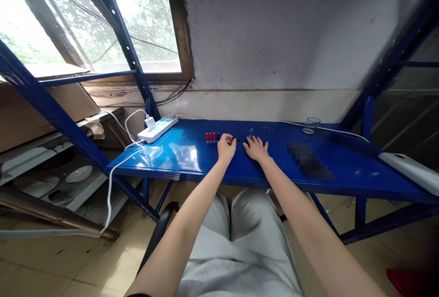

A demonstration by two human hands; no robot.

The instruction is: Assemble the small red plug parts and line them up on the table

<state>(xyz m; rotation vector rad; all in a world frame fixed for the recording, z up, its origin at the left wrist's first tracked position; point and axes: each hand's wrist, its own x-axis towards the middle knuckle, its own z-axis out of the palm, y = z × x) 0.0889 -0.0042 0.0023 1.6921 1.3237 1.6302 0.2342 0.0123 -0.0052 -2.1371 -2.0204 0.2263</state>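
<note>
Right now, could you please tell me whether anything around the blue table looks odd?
The white cord droops loosely off the left end of the blue table, and a dark patch right of the right hand is pixelated beyond recognition. The red pieces sit neatly in line.

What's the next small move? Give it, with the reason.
Perhaps close the right hand on the small clear item just beyond it: that hand is spread, with no visible grip, while the left hand seems to hold a small dark piece.

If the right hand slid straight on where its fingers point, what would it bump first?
The right hand would probably meet the small clear item first; whether they already touch is unclear.
</note>
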